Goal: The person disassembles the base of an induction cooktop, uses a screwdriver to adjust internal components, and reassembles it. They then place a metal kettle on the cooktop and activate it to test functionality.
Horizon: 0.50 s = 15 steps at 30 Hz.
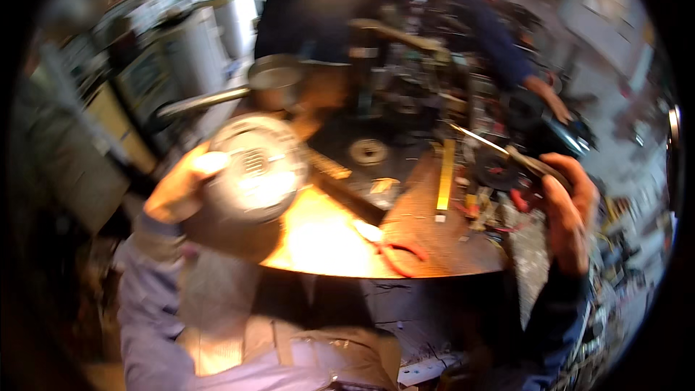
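My left hand (pixel 181 185) grips the edge of a round, pale disc-shaped part (pixel 260 166) with a patch of slots near its middle. The part is held up over the left side of the workbench, brightly lit and somewhat blurred. At the right, my right hand (pixel 568 206) is closed around the handle of a screwdriver (pixel 532 163). Its thin shaft points left and away from me, over the cluttered part of the bench. Between my hands, red-handled pliers (pixel 405 255) lie at the bench's near edge.
On the wooden bench (pixel 427 235) lie a yellow strip (pixel 444 185) and a ring-shaped piece (pixel 368 150). A round metal vessel (pixel 275 78) stands behind the disc. Across the bench, another person's hand (pixel 549 98) rests by a dark, shiny object (pixel 565 136). Tools crowd the right side.
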### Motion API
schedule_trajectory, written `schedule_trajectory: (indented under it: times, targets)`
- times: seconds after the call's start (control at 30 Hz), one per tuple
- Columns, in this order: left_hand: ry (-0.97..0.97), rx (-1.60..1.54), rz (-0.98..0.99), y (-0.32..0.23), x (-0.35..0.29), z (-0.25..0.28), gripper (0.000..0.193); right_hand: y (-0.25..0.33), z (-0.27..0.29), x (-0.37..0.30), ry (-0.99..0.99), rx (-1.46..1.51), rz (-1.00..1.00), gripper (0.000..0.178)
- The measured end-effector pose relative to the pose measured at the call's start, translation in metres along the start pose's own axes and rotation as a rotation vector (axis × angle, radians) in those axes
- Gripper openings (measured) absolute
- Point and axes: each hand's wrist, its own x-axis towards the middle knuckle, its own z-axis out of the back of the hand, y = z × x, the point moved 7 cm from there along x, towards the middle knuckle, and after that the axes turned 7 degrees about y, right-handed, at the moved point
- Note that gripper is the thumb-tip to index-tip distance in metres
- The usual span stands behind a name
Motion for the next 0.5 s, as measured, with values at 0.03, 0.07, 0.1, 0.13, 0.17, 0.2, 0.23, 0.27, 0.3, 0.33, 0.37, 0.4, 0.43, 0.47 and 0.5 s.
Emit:
schedule_trajectory:
  times: [0.03, 0.07, 0.1, 0.13, 0.17, 0.2, 0.23, 0.27, 0.3, 0.33, 0.37, 0.4, 0.43, 0.47, 0.5]
  targets:
    - [0.063, 0.042, 0.021, -0.003, 0.006, -0.003, 0.065, 0.019, -0.021, -0.008, 0.009, 0.01, 0.009, 0.034]
    - [0.063, 0.031, 0.006, -0.003, 0.01, -0.01, 0.067, 0.038, -0.038, -0.017, 0.013, -0.031, 0.073, 0.033]
    - [0.068, 0.019, -0.015, -0.001, 0.011, -0.012, 0.069, 0.055, -0.063, -0.027, -0.002, -0.008, 0.156, 0.032]
    - [0.081, 0.055, -0.04, 0.004, 0.014, -0.005, 0.071, 0.068, -0.082, -0.036, 0.045, -0.005, 0.263, 0.033]
    - [0.093, 0.096, -0.057, 0.007, 0.015, -0.001, 0.073, 0.079, -0.095, -0.041, 0.09, 0.007, 0.365, 0.034]
    - [0.084, 0.105, -0.034, 0.01, 0.014, 0.004, 0.078, 0.089, -0.111, -0.043, 0.098, 0.032, 0.426, 0.036]
    - [0.072, 0.111, -0.001, 0.014, 0.014, 0.007, 0.081, 0.098, -0.124, -0.044, 0.104, -0.017, 0.488, 0.035]
    - [0.063, 0.105, 0.013, 0.017, 0.013, 0.009, 0.081, 0.107, -0.136, -0.042, 0.12, -0.119, 0.552, 0.035]
    - [0.057, 0.099, 0.027, 0.019, 0.011, 0.009, 0.081, 0.114, -0.148, -0.041, 0.129, -0.218, 0.616, 0.034]
    - [0.053, 0.112, 0.03, 0.018, 0.01, 0.01, 0.08, 0.121, -0.158, -0.041, 0.139, -0.267, 0.643, 0.035]
    - [0.05, 0.125, 0.034, 0.019, 0.01, 0.013, 0.079, 0.127, -0.166, -0.038, 0.147, -0.283, 0.66, 0.034]
    - [0.044, 0.131, 0.035, 0.021, 0.009, 0.016, 0.078, 0.127, -0.174, -0.032, 0.165, -0.249, 0.642, 0.034]
    - [0.038, 0.139, 0.038, 0.023, 0.009, 0.019, 0.078, 0.127, -0.181, -0.027, 0.175, -0.207, 0.617, 0.034]
    - [0.052, 0.132, 0.031, 0.024, 0.011, 0.018, 0.078, 0.129, -0.187, -0.025, 0.176, -0.194, 0.588, 0.033]
    - [0.067, 0.114, 0.018, 0.025, 0.014, 0.017, 0.078, 0.129, -0.189, -0.023, 0.147, -0.135, 0.542, 0.035]
